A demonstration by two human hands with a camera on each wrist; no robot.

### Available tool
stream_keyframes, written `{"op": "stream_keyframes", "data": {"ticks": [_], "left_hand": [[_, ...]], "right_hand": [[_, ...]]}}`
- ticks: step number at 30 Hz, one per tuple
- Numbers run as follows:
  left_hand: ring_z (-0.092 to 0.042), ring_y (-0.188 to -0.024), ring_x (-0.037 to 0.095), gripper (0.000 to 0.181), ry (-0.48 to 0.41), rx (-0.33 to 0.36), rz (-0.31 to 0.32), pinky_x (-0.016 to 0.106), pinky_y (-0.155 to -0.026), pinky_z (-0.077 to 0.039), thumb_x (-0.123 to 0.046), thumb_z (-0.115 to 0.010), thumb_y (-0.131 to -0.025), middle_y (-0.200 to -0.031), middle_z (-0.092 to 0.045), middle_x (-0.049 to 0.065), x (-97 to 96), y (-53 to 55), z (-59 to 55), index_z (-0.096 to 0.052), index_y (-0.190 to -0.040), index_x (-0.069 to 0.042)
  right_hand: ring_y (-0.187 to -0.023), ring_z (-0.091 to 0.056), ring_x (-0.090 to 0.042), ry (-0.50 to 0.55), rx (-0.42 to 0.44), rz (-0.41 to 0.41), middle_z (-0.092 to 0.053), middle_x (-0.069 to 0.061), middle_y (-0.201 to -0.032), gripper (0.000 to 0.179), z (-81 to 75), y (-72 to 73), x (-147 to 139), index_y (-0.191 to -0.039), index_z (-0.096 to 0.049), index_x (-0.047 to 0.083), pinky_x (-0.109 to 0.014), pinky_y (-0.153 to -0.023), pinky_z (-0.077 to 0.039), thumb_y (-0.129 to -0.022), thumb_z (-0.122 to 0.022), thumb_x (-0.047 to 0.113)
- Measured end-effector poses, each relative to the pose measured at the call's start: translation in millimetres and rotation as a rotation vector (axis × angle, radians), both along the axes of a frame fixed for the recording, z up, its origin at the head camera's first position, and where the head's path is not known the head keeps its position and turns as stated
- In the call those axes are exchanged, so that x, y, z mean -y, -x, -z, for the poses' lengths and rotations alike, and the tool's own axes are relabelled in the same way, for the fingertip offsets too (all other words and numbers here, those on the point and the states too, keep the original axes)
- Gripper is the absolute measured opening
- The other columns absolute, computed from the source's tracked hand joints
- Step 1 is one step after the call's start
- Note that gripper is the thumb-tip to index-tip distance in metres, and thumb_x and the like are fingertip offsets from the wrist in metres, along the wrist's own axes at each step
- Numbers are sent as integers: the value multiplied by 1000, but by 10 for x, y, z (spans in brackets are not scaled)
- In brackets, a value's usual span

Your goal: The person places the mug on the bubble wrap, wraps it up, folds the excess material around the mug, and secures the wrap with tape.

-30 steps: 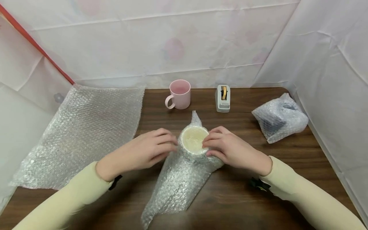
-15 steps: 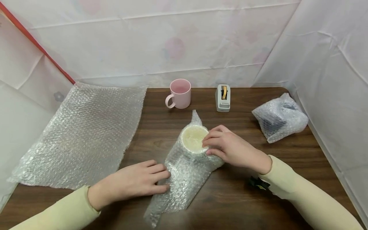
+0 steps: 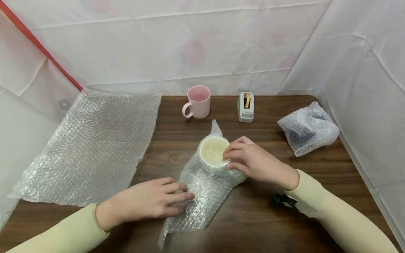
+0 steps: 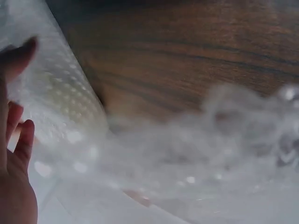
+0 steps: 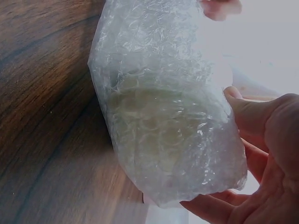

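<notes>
A pale yellow cup (image 3: 212,151) stands upright in the middle of the table, bubble wrap (image 3: 202,196) around its sides. Its mouth is uncovered, and a loose flap of the wrap stretches toward the front. My right hand (image 3: 253,160) pinches the rim at the right, fingers inside the mouth and thumb outside. The right wrist view shows the cup (image 5: 154,126) dimly through the layers. My left hand (image 3: 148,200) is at the left edge of the flap, fingers loosely extended. In the left wrist view, the left hand (image 4: 18,154) appears beside blurred wrap; contact is unclear.
A flat bubble wrap sheet (image 3: 95,147) covers the table's left side. Behind the cup stand a pink mug (image 3: 199,103) and a tape dispenser (image 3: 245,107). At the right lies a bubble-wrapped bundle (image 3: 308,130). White sheeting (image 3: 158,49) closes off the back and sides.
My left hand has come away from the cup's left side, down to the flap, and shifted slightly right since. The right hand stays at the rim.
</notes>
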State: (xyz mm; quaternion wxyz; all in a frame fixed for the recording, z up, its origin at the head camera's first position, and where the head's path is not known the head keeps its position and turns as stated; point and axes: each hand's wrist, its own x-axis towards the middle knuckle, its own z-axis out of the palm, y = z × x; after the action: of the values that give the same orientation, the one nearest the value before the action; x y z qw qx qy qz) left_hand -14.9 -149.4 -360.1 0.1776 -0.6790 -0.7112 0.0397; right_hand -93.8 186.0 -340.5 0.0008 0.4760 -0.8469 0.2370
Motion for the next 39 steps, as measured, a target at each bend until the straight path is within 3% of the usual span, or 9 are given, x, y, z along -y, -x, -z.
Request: {"op": "stream_keyframes", "data": {"ticks": [5,8,12,16,22,26,32,35,39], "left_hand": [[-63,-101,17,18,-351,277,5,27,-79,-54,-9,-53,-98,-115,-69,0,-50,145,-97,-71,-100,-14],[-67,-89,15,20,-564,382,-24,27,-78,-56,-8,-52,-100,-102,-72,1,-137,224,-182,-72,-100,-8],[-67,-80,11,12,-719,518,-189,24,-71,-57,-10,-60,-97,-92,-72,0,-251,338,-235,-71,-98,-7],[-59,-66,5,4,-787,587,-371,20,-56,-50,-14,-73,-91,-81,-68,-5,-414,494,-245,-71,-93,-10],[-48,-55,2,21,-843,605,-509,20,-50,-43,-19,-83,-83,-66,-50,-10,-631,686,-242,-62,-83,-15],[-47,-57,5,25,-839,619,-555,22,-52,-42,-22,-84,-82,-67,-49,-7,-715,782,-189,-60,-87,-14],[-52,-64,10,28,-778,476,-592,26,-57,-47,-21,-84,-82,-74,-60,-1,-799,854,-41,-67,-98,-5],[-53,-72,14,29,-749,420,-618,28,-61,-48,-21,-84,-81,-79,-63,1,-823,860,-8,-67,-99,-4],[-51,-84,18,38,-701,449,-729,30,-68,-47,-25,-88,-75,-89,-59,-1,-851,871,-39,-64,-100,-9]], "right_hand": [[-109,-52,-21,13,1,-3,-67,5,-110,19,3,-1,19,-104,-76,13,-38,-92,-46,-87,-78,21],[-108,-53,-22,13,3,-8,-67,5,-109,18,1,-6,37,-103,-76,12,-39,-92,-45,-86,-78,20],[-106,-53,-23,12,-8,-21,-67,4,-106,18,-8,-7,71,-101,-76,11,-39,-91,-44,-85,-79,19],[-105,-53,-23,3,-18,-29,-67,4,-104,18,-18,1,97,-100,-76,11,-39,-91,-43,-85,-79,21],[-102,-53,-25,0,-34,-37,-62,4,-95,12,-5,25,96,-88,-71,13,-41,-92,-42,-83,-81,17],[-105,-52,-29,21,-27,-33,-63,3,-95,13,17,42,75,-87,-70,13,-43,-95,-42,-81,-81,10],[-110,-54,-25,140,29,51,-66,0,-108,18,128,33,23,-92,-75,14,-41,-93,-48,-80,-78,1],[-110,-58,-25,247,54,129,-64,-5,-116,32,190,-4,10,-102,-70,6,-40,-94,-50,-74,-83,0],[-111,-60,-26,370,116,199,-50,-13,-128,58,209,-45,17,-114,-57,-1,-36,-97,-51,-64,-83,-12]]}}
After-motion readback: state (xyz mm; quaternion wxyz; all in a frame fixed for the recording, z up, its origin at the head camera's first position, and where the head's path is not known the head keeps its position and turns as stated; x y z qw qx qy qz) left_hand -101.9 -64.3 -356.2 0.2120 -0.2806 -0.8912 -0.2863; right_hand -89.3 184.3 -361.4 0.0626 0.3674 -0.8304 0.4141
